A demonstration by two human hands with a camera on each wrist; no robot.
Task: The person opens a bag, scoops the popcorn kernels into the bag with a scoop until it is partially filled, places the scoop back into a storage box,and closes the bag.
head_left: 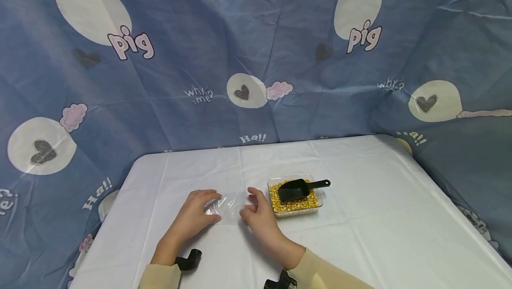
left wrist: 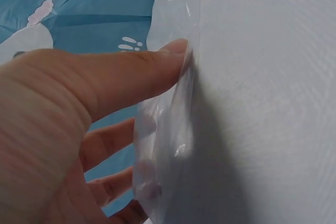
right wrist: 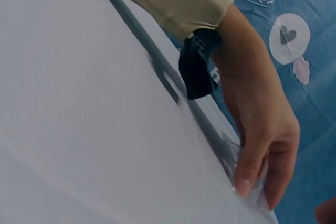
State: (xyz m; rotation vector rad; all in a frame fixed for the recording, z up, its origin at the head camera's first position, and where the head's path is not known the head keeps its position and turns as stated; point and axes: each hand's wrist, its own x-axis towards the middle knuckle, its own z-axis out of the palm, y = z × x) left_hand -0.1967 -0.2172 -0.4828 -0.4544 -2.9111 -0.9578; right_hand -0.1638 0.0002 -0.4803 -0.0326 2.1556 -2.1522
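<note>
A clear plastic bag (head_left: 229, 207) lies between the two hands just above the white table. My left hand (head_left: 197, 212) grips its left side, the thumb on the near edge and the fingers on the far one. In the left wrist view the thumb presses the bag (left wrist: 178, 124) while several fingers show through the film. The right wrist view catches the left hand (right wrist: 262, 124) from across, pinching the bag. At the bag's right end, my right hand (head_left: 262, 218) has its fingers loosely bent and spread; whether a fingertip touches the film is unclear.
Right of the right hand stands a clear rectangular container (head_left: 298, 212) of yellow corn kernels (head_left: 276, 193). A black scoop (head_left: 294, 190) lies on the kernels, its handle pointing right over the rim. Behind the white-covered table (head_left: 380, 218) hangs a blue printed cloth (head_left: 180, 58).
</note>
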